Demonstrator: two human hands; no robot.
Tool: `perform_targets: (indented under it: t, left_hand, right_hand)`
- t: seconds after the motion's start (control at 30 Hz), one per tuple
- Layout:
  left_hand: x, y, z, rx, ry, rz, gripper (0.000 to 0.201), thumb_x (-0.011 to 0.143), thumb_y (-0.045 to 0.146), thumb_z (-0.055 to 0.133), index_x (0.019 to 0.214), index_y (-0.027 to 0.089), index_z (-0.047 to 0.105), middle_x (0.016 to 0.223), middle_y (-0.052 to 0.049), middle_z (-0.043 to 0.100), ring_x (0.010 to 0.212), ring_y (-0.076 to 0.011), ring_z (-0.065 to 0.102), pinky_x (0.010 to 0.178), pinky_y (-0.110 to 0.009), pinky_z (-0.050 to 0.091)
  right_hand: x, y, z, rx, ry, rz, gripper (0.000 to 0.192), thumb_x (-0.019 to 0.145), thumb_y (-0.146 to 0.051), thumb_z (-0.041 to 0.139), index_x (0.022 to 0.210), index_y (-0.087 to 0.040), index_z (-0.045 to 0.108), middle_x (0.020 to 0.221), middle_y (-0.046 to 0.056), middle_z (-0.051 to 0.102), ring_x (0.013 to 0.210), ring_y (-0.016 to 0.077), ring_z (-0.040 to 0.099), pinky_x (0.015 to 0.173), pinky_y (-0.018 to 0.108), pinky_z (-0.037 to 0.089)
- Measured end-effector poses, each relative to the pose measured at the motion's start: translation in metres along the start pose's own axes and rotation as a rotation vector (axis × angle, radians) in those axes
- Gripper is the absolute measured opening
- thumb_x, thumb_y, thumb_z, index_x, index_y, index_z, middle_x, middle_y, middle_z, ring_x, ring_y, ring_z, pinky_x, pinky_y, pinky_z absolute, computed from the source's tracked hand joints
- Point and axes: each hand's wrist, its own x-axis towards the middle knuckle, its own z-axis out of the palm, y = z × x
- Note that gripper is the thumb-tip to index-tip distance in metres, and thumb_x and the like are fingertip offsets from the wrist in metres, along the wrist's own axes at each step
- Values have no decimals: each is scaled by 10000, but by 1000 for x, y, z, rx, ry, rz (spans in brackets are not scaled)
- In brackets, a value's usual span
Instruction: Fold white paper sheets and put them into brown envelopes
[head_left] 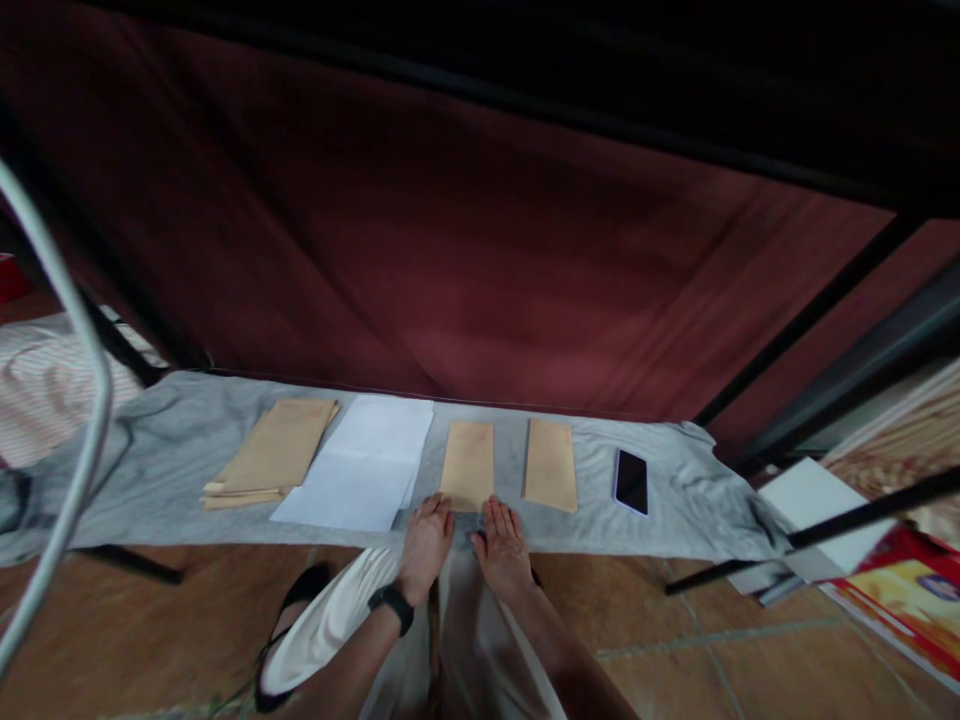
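A brown paper envelope [469, 462] lies flat on the grey cloth in front of me. My left hand [429, 535], with a black watch on its wrist, rests at the envelope's near left corner, fingers stretched out. At the near right corner lies my right hand [502, 545], its fingers also flat. Neither hand grips anything. Just to the right is another brown envelope [551, 465]. White paper sheets [364, 465] with a crease across them lie to the left, beside a stack of brown envelopes [274, 445].
A phone [631, 482] lies on the grey cloth [600, 535] at the right. Behind stands a dark red panel [480, 300] with black metal bars. A white cable [90, 420] hangs at the left. White boards [825, 510] and a red-yellow package [915, 590] lie at the lower right.
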Motion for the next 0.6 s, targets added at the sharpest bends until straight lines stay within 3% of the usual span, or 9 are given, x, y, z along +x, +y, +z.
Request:
perform_targets:
  t: [0.13,0.27,0.37,0.47,0.6]
  left_hand:
    - [18,10,0,-168,82,-233,353,793,102,550,1138,132,623,1093,-145,688,1104,-273,634,1001,-447,477]
    - [35,8,2,-269,99,-331,448,748,88,563,1194,122,573,887,-74,699,856,-230,687,830,-393,545]
    - [43,12,-2,-381,77,-323,372,765,87,520,1123,147,604,768,-17,692,696,-174,677,682,-303,550]
    - [45,31,-12,-461,69,-265,344,803,120,500,1125,141,619,763,-12,692,659,-156,664,637,-278,537]
    - [38,70,-23,-520,75,-144,357,851,219,558,1200,179,620,775,2,671,688,-153,651,691,-286,540]
  right_hand:
    - [1,-5,-1,20,-19,32,512,1015,-323,446,1464,-84,496,1492,186,516,1399,288,468,1172,476,333]
    - [7,-15,-10,17,-86,58,518,1006,-309,457,1461,-64,496,1509,209,486,1407,317,454,1181,497,303]
    - [20,-23,-20,37,-140,134,548,965,-314,527,1446,-52,510,1463,234,531,1363,353,494,1151,502,341]
    - [39,-27,-29,141,-121,248,525,958,-316,519,1426,-78,527,1351,249,616,1234,367,593,1044,504,445]
    - [62,-21,-33,700,-96,338,352,966,-323,459,1201,-168,671,1094,175,728,1021,280,692,903,393,533]
